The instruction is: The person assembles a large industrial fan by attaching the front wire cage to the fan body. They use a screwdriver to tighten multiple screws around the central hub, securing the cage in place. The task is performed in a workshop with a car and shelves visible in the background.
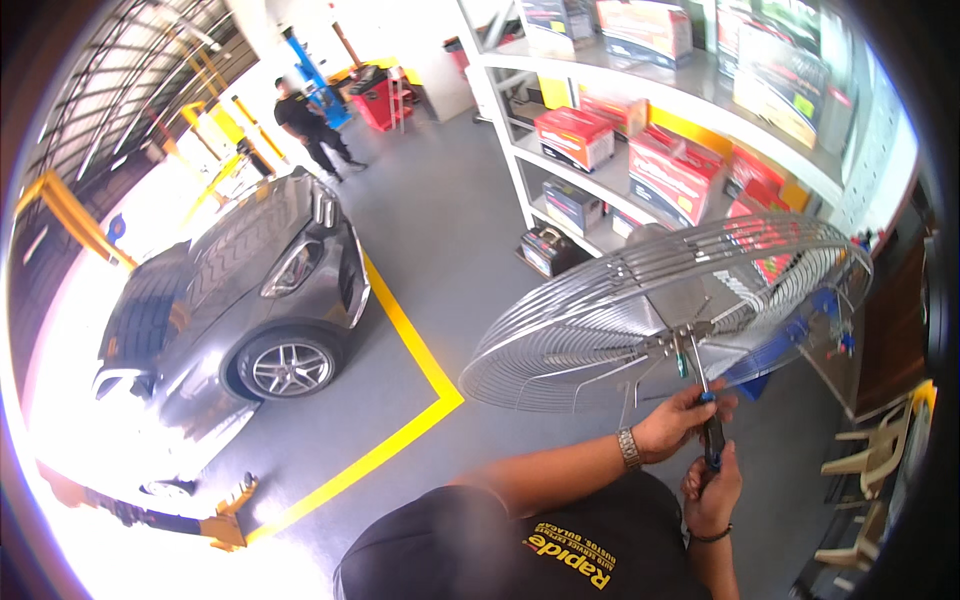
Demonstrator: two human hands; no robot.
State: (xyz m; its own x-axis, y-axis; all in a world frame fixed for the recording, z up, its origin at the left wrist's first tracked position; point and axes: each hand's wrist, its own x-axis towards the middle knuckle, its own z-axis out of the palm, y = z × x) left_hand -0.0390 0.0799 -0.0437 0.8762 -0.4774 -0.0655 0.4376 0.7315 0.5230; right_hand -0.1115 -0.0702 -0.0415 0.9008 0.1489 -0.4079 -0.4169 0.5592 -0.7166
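Observation:
A large metal-caged fan stands tilted in front of me, its wire guard and grey blades facing partly downward. My right hand is wrapped round the black and blue handle of a screwdriver. Higher up, the fingers of my left hand close about the top of the handle, near the shaft. That shaft runs up to the hub at the cage's middle; exactly where the tip sits is too small to tell. Beside the shaft hangs a small green piece.
White shelving with boxed goods rises behind the fan, and a dark battery sits on the floor. A grey car is parked at left beyond a yellow floor line. Another person stands far off. Beige chairs are at right.

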